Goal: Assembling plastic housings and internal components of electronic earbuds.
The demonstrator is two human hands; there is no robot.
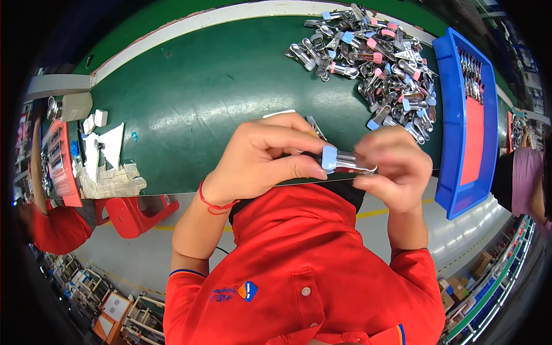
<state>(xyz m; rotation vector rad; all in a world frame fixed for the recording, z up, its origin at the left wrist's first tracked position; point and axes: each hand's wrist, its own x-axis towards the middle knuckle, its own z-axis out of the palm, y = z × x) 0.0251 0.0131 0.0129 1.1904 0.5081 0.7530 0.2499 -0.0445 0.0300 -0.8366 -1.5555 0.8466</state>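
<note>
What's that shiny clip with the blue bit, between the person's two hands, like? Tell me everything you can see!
The clip looks like shiny silver metal, with a light-blue cap, perhaps plastic, toward its left end. It lies nearly sideways, its rounded right end slightly lower, by the near edge of the green table. The left hand holds it near the cap. The right hand is at the other end, too blurred to tell whether it touches.

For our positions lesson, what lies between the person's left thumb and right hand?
In the head view, a metal clip with a light-blue cap, held by the left hand.
</note>
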